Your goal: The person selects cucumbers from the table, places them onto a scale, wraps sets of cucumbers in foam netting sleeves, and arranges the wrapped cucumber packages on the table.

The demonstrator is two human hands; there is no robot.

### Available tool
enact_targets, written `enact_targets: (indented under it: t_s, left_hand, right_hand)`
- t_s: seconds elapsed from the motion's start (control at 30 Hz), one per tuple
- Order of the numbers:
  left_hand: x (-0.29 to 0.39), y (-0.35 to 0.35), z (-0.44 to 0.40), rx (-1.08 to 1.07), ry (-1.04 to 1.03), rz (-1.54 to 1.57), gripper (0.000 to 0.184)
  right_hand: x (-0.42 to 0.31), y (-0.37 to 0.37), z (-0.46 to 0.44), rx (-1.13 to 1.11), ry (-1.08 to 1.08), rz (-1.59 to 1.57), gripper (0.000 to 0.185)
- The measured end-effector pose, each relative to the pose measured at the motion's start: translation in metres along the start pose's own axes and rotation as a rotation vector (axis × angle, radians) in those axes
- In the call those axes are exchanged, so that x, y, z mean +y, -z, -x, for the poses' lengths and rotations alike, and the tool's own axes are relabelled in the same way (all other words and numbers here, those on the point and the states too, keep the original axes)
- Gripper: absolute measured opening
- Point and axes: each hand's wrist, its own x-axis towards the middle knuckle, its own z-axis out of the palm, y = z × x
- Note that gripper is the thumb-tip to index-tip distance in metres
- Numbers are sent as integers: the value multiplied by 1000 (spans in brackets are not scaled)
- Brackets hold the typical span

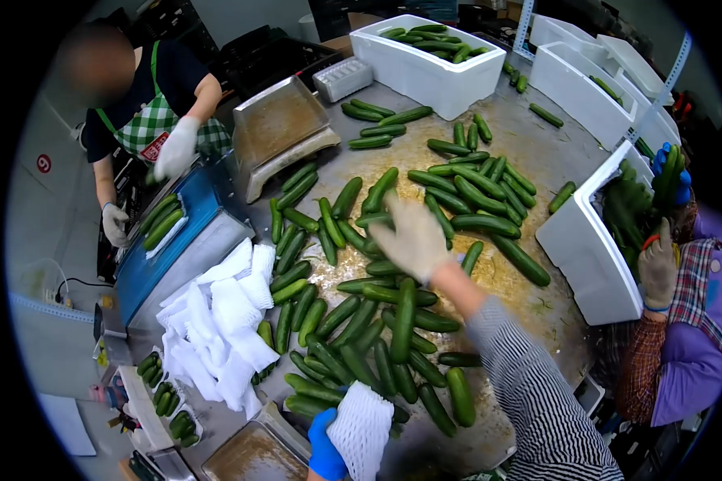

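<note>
My left hand (326,449), in a blue glove at the bottom, is closed on a white foam net sleeve (363,429). Whether anything is inside that sleeve cannot be made out. My right hand (411,236), in a pale glove and slightly blurred, reaches over the middle of the metal table with its fingers apart. Under and around it lie many loose green cucumbers (403,321); I see nothing held in it. Left of the cucumbers is a heap of white foam net sleeves (221,325).
A co-worker in a checked apron (156,120) stands at a blue-topped scale (168,248) bearing a tray of cucumbers. Another scale (281,120) stands behind. White foam boxes (425,80) hold cucumbers. At right, a person's gloved hands handle cucumbers over a tilted foam box (590,248).
</note>
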Motion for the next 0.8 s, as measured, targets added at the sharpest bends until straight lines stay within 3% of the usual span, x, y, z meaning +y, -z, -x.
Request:
enact_targets:
  t_s: [0.07, 0.1, 0.13, 0.2, 0.27, 0.37, 0.47, 0.5, 0.63, 0.67, 0.73, 0.77, 0.8]
  left_hand:
    - [4, 21, 8, -120, 33, 139, 65]
    - [7, 5, 19, 277, 46, -91, 69]
    - [7, 1, 28, 305, 46, -49, 68]
    - [9, -4, 41, 349, 48, 41, 65]
    - [13, -8, 54, 399, 28, 145, 62]
    - [11, 11, 68, 509, 19, 37, 63]
    - [6, 29, 77, 501, -48, 188, 64]
    - [6, 35, 80, 518, -53, 153, 66]
    - [9, 76, 112, 366, -54, 66, 66]
    - [13, 60, 115, 658, -132, 138, 63]
    - [13, 80, 131, 820, -240, 105, 60]
    - [13, 96, 141, 811, -272, 162, 57]
    - [14, 102, 144, 849, -354, 137, 56]
  right_hand:
    - [14, -33, -57, 167, -99, 288, 64]
    - [20, -47, -80, 34, -157, 263, 68]
    - [22, -59, -96, -101, -214, 240, 73]
    - [24, -77, -116, -98, -249, 173, 64]
    - [18, -80, -121, -82, -140, 70, 59]
    - [-6, -92, -126, -183, -119, 144, 70]
    - [-41, -101, -123, -214, -283, 247, 84]
    - [-46, -102, -130, -233, -351, 150, 96]
    - [-35, -136, -147, -100, -384, 6, 98]
    - [-35, -134, -143, -110, -371, -92, 95]
    - [-34, -125, -132, -131, -329, -288, 89]
    - [-19, -146, -127, -67, -215, -579, 89]
    - [-62, -97, -80, -38, -158, -716, 77]
